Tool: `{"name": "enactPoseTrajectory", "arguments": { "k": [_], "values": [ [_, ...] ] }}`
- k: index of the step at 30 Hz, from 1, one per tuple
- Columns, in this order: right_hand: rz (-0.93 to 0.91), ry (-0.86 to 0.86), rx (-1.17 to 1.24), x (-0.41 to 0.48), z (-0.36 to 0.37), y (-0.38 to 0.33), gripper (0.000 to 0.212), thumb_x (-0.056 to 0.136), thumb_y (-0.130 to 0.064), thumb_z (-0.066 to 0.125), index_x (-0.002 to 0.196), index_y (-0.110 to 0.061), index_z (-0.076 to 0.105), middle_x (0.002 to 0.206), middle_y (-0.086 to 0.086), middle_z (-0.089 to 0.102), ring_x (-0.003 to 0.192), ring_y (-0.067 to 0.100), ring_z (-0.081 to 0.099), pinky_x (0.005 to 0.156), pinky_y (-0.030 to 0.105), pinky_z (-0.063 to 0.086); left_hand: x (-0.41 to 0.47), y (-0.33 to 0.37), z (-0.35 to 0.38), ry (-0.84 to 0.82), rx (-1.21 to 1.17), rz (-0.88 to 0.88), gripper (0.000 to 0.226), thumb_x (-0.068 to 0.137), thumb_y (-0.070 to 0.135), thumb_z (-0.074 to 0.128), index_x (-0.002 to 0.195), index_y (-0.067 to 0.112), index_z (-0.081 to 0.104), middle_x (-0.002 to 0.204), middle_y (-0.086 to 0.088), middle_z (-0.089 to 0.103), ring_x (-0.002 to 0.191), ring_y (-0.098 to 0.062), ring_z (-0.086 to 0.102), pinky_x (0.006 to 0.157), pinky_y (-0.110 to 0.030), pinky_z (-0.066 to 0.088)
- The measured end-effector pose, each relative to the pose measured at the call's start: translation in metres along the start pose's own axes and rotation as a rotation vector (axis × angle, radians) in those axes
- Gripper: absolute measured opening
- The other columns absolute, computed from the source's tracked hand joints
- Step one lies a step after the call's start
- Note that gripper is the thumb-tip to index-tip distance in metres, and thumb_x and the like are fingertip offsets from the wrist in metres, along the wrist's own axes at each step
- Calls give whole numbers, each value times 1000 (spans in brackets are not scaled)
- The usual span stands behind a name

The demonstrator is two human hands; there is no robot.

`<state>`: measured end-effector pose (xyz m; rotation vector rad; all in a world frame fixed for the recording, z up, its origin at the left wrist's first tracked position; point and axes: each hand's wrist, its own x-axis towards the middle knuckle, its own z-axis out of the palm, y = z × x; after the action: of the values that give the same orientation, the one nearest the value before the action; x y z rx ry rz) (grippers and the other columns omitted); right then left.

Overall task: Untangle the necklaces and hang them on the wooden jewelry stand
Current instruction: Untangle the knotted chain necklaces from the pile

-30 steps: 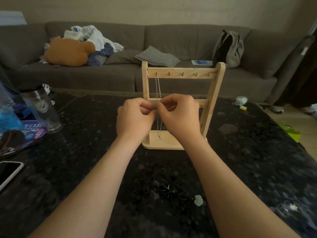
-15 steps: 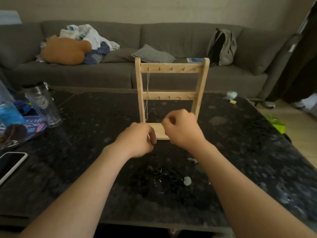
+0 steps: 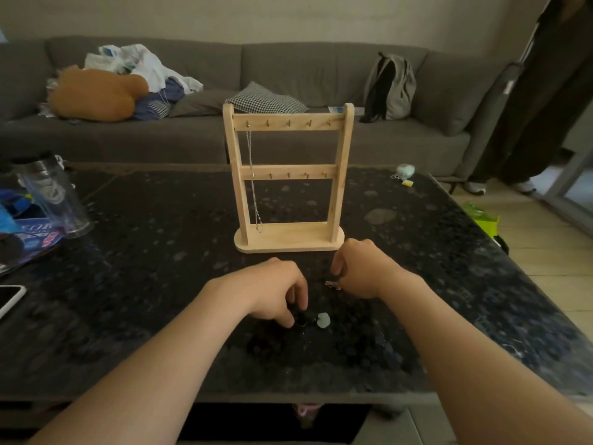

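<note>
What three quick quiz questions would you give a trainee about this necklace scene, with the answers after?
1. True or false: the silver chain hangs from the leftmost top hook of the wooden stand.
2. Where is the pale pendant? A, on the stand's base. B, on the table beside the left hand. C, hooked on the lower rail.
3. Fill in: the number of necklaces hanging on the stand is ____.

Key: 1 true; 2 B; 3 one.
</note>
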<state>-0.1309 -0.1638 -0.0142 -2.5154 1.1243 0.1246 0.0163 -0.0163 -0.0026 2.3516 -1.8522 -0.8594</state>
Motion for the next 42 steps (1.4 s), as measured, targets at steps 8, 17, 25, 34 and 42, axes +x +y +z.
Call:
{"name": "enactPoseTrajectory", "arguments": {
  "k": [8,17,25,34,42],
  "values": [
    [-13,-64,10,13,6,6,15,95,-17,76,110,-16,73,106,3,72,95,20,72,89,40,64,8,3,-3,-72,112,-70,26,94,7,77,97,33,72,111,8,55,97,-14,64,73,-24,52],
    [-81,-67,80,12,3,-6,10,101,-17,69,106,-15,77,103,3,74,93,17,72,84,32,64,11,3,-7,187,-102,-38,29,103,17,67,130,25,71,119,5,69,104,-12,68,95,-36,62],
    [-242,10,464,0,4,-21,14,100,-27,75,91,-18,81,78,-1,80,77,13,78,79,31,66,5,-7,-14,412,-518,24,18,98,23,79,115,27,81,96,8,81,85,-6,78,89,-37,66],
    [-221,-30,910,-3,1,-32,8,101,-4,70,106,-1,76,94,15,82,91,24,82,86,38,67,9,-19,-22,451,-946,-83,20,98,3,76,113,17,79,105,-6,82,98,-18,81,87,-38,68],
    [-108,59,915,1,-4,-32,8,95,-7,75,96,-11,82,82,6,81,80,13,78,76,25,63,11,-15,-29,468,-1086,-127,13,104,11,68,109,16,78,109,-10,80,97,-19,81,89,-42,67]
  ]
}}
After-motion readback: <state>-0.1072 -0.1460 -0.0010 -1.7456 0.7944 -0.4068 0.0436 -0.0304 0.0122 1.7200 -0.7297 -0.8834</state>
